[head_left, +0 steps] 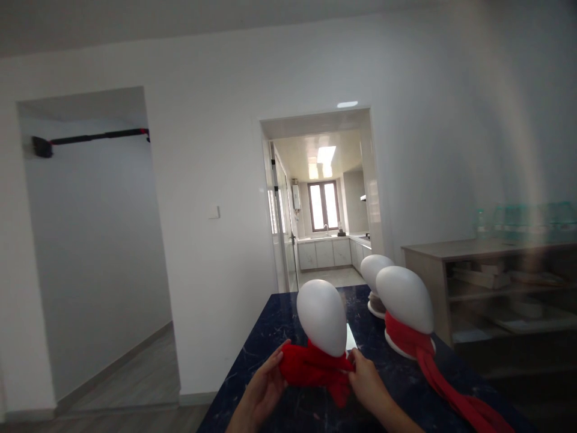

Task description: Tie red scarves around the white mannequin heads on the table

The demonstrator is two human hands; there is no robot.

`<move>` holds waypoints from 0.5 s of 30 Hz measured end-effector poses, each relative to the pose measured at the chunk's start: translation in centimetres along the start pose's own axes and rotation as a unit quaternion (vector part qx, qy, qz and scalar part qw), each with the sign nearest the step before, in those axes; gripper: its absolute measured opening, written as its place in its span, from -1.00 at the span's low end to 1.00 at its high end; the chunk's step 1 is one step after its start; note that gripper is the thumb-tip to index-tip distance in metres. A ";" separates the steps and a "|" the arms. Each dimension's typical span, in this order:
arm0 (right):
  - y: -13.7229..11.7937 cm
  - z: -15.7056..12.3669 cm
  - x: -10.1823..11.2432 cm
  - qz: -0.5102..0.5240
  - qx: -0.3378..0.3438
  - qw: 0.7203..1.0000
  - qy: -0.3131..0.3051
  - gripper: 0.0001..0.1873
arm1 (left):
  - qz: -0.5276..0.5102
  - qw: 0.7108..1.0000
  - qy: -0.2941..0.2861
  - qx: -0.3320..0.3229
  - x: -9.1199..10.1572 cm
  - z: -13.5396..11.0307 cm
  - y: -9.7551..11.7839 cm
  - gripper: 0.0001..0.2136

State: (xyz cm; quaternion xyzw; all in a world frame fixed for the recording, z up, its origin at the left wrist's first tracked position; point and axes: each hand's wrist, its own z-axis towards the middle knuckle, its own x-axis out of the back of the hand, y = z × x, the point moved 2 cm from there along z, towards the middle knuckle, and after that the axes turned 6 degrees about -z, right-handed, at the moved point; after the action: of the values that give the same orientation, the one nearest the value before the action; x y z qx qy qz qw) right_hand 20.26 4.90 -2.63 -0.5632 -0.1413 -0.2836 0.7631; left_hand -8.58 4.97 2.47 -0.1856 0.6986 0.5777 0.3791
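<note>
A white egg-shaped mannequin head [321, 316] stands on the dark marbled table [252, 373] right in front of me, with a red scarf [311, 367] wound round its neck. My left hand [264, 391] grips the scarf's left side, fingers curled round the cloth. My right hand [367, 382] pinches the scarf at the right, by the knot under the head. A second white head [404, 299] stands to the right, wearing a red scarf [444, 379] whose long tail trails across the table toward me. A third white head [374, 269] stands behind it.
A wooden shelf unit [496, 288] with trays and bottles stands at the right. Past the table's far end an open doorway [322, 204] leads into a kitchen. Another opening [90, 240] on the left leads to a bare room.
</note>
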 end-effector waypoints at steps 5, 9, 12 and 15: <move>-0.1 -0.1 0.1 -0.002 0.003 1.000 -0.015 -0.66 | 0.078 0.997 0.021 0.021 0.5 0.1 1.6 -0.30; 0.0 -0.1 -0.3 0.012 0.007 1.000 -0.015 -0.62 | 0.040 0.993 -0.010 0.113 -0.7 -0.7 3.0 -0.39; 0.4 0.0 -0.6 0.020 0.006 1.000 -0.005 -0.67 | 0.006 0.976 -0.071 0.206 -2.3 -2.6 2.8 -0.52; 0.9 0.4 -0.4 0.019 0.001 1.000 0.011 -0.71 | -0.007 0.971 -0.080 0.227 -3.3 -4.8 2.2 -0.58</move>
State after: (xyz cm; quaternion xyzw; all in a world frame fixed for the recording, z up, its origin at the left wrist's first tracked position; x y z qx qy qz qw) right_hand 20.48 5.53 -3.45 -0.5619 -0.1227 -0.2753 0.7704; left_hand -9.51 0.45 6.66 -0.0527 0.7774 0.4148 0.4699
